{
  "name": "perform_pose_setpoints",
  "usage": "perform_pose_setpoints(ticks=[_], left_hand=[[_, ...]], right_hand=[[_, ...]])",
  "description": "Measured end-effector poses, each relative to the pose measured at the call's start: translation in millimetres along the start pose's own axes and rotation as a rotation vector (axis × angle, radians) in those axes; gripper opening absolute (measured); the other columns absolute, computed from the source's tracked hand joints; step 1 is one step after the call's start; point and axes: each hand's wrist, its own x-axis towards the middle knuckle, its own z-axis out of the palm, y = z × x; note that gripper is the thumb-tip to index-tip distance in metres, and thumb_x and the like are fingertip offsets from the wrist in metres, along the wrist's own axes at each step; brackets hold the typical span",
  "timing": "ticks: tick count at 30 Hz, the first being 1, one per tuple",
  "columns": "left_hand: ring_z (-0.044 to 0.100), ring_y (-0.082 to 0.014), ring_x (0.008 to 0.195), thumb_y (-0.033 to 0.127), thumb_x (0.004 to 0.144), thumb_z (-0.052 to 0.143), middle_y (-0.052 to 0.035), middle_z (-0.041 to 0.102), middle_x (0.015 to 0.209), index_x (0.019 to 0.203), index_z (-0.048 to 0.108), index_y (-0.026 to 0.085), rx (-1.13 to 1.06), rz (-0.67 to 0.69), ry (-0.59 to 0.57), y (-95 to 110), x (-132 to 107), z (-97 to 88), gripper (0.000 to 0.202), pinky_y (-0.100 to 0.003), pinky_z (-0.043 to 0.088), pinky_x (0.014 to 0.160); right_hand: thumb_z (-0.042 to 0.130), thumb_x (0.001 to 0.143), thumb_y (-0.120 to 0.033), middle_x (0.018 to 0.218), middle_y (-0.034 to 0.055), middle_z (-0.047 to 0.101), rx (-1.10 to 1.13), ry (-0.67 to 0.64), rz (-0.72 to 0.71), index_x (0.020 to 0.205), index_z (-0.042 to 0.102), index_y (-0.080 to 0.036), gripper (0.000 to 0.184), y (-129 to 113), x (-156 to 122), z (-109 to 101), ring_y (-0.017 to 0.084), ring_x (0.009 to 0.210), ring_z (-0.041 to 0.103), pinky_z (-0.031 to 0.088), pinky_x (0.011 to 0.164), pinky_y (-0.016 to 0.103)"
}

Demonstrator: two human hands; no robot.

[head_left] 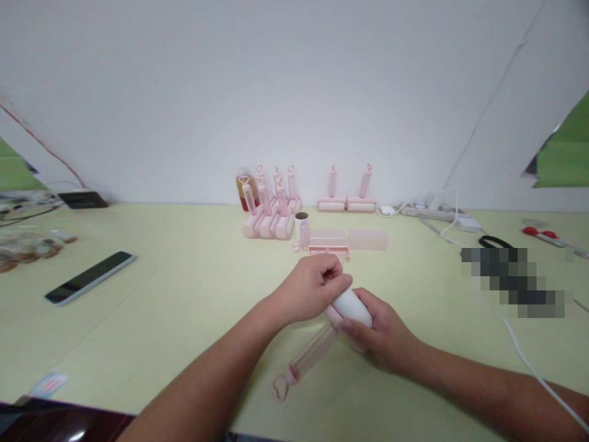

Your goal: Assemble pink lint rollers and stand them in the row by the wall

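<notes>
My right hand (384,331) wraps around the white roll (352,307) of a pink lint roller held just above the table. Its clear pink handle (309,357) slants down toward me and ends in a heart-shaped loop (279,388). My left hand (317,285) is closed in a pinch on the far end of the roll, fingers curled over it. Whether the hand grips a cap or only the roll's end is hidden by the fingers.
Several finished pink lint rollers (271,212) stand at the back centre, two more (347,196) to their right. Clear pink covers (350,240) lie in front. A phone (89,277) lies left. A power strip (432,212), scissors (545,234) and a white cable (536,371) are right.
</notes>
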Motion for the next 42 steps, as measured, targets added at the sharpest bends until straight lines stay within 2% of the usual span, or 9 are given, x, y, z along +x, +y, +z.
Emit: perform_pose_setpoints(ticks=[7,11,22,28,35,42], left_hand=[[0.036,-0.009,0.059,0.042,0.087,0.052,0.005,0.038,0.063,0.067,0.042,0.017,-0.105,-0.045,-0.142,-14,7,-1.3,0.034,-0.023,0.029,0.055],[0.036,-0.0091,0.06,0.045,0.09,0.047,0.0047,0.037,0.065,0.069,0.04,0.018,-0.12,-0.048,-0.175,-18,10,-0.8,0.036,-0.023,0.028,0.054],[0.034,-0.0087,0.057,0.055,0.088,0.049,0.0042,0.036,0.064,0.067,0.041,0.017,-0.19,-0.17,-0.14,-21,12,8.8,0.044,-0.023,0.025,0.051],[0.035,-0.0091,0.057,0.064,0.086,0.049,0.0037,0.04,0.063,0.069,0.047,0.016,-0.307,-0.211,-0.098,-32,16,16.2,0.051,-0.022,0.027,0.052],[0.036,-0.0087,0.053,0.062,0.088,0.048,0.0039,0.041,0.06,0.073,0.048,0.016,-0.534,-0.239,-0.09,-47,15,28.9,0.048,-0.021,0.026,0.049],[0.032,-0.0087,0.047,0.059,0.088,0.049,0.0059,0.037,0.054,0.077,0.048,0.018,-0.624,-0.322,-0.031,-53,16,38.6,0.043,-0.021,0.024,0.044]], right_hand=[[0.066,0.08,-0.057,0.081,0.0017,0.062,0.034,-0.021,0.016,0.107,0.061,-0.02,0.047,3,3,-4,0.017,0.066,0.051,0.041,0.058,0.027],[0.067,0.08,-0.057,0.082,0.002,0.062,0.064,-0.018,0.025,0.107,0.061,-0.019,0.047,6,6,-6,0.017,0.068,0.052,0.042,0.06,0.027],[0.067,0.081,-0.054,0.082,0.002,0.061,0.092,0.014,0.019,0.106,0.061,-0.018,0.044,7,8,-9,0.017,0.069,0.052,0.041,0.061,0.028],[0.067,0.08,-0.054,0.078,0.001,0.059,0.073,0.08,0.017,0.101,0.061,-0.016,0.043,9,10,-10,0.016,0.066,0.05,0.039,0.058,0.026],[0.069,0.08,-0.051,0.082,0.0022,0.063,0.068,0.118,0.025,0.104,0.063,-0.015,0.044,7,9,-10,0.017,0.07,0.053,0.041,0.061,0.026],[0.064,0.083,-0.051,0.083,0.0032,0.062,0.03,0.19,0.012,0.105,0.063,-0.014,0.044,4,12,-12,0.018,0.071,0.052,0.042,0.065,0.028]])
